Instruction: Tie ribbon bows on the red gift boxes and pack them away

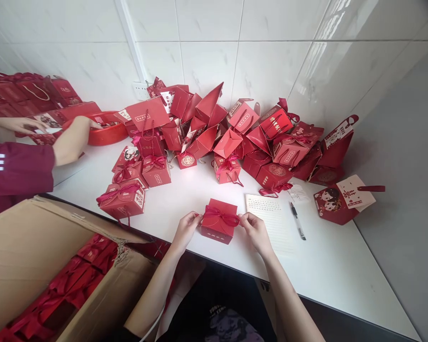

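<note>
A small red gift box [218, 223] with a red ribbon bow on top stands near the front edge of the white table [342, 266]. My left hand [186, 228] pinches the left end of the ribbon at the box's left side. At the right side my right hand [254, 227] pinches the other ribbon end. Both hands have closed fingers on the ribbon.
A heap of red gift boxes [228, 137], folded and unfolded, fills the table's back. A lined notepad [271, 218] and pen [297, 219] lie right of my hands. An open cardboard carton [46, 270] of red boxes stands front left. Another person's hand [73, 137] reaches toward a red bowl [107, 133].
</note>
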Tool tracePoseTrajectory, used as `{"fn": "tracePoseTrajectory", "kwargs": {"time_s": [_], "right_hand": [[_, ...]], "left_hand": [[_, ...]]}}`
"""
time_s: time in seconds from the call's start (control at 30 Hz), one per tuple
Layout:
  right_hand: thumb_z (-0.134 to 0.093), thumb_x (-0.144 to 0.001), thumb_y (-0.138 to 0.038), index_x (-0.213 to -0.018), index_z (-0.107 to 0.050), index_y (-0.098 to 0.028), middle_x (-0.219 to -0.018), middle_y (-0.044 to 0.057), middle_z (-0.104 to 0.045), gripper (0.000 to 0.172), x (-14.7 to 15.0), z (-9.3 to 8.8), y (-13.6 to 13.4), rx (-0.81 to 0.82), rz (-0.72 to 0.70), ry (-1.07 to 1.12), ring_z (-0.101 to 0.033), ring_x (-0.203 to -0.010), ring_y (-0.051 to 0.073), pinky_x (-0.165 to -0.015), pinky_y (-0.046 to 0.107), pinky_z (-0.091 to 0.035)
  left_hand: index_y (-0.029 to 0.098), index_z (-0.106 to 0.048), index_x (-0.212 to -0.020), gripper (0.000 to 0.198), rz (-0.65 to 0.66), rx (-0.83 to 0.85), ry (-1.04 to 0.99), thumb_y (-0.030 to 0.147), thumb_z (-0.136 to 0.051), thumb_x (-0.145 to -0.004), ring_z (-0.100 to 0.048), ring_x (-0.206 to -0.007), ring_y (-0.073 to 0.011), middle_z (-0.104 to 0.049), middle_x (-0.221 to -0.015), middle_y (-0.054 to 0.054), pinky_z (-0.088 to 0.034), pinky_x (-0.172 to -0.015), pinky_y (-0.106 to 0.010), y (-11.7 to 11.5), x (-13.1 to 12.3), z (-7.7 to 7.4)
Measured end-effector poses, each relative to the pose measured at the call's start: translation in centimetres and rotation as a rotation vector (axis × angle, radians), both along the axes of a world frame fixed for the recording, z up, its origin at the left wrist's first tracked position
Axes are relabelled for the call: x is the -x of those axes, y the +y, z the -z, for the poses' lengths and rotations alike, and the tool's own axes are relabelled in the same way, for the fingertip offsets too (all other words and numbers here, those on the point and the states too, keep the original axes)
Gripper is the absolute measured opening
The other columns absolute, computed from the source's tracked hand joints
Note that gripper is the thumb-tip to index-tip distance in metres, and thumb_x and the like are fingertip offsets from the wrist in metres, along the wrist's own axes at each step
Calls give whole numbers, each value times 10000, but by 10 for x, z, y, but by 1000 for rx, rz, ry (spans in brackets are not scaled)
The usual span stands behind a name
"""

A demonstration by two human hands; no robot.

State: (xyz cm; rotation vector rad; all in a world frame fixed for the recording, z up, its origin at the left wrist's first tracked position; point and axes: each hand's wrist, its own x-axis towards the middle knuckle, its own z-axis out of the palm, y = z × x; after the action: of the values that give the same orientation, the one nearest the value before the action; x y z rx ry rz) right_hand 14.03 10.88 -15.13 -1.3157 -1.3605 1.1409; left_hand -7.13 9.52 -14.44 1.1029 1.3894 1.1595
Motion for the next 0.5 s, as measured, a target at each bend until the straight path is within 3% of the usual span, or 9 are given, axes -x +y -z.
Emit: {"fn": "tracePoseTrajectory", "kwargs": {"time_s": [0.23, 0.5], "right_hand": [[-514, -775, -587, -649, -532, -197, -697, 35, -645, 409, -2, 6, -2, 57, -1, -51, -611, -702, 199, -681, 296, -439], [-458, -761, -664, -633, -500, -220, -487, 13, -600, 464, -9, 12, -7, 110, 70, -219, -561, -510, 191, -567, 298, -415]], "left_hand": [[192, -479, -583, 277, 11, -6, 97, 421, -532, -729, -525, -603, -142, -515, -570, 28, -401, -606, -244, 1, 1, 0], [208, -453, -557, 262, 0, 0, 242, 403, -516, -720, -508, -535, -139, -507, -514, 38, -386, -561, -249, 2, 3, 0]]}}
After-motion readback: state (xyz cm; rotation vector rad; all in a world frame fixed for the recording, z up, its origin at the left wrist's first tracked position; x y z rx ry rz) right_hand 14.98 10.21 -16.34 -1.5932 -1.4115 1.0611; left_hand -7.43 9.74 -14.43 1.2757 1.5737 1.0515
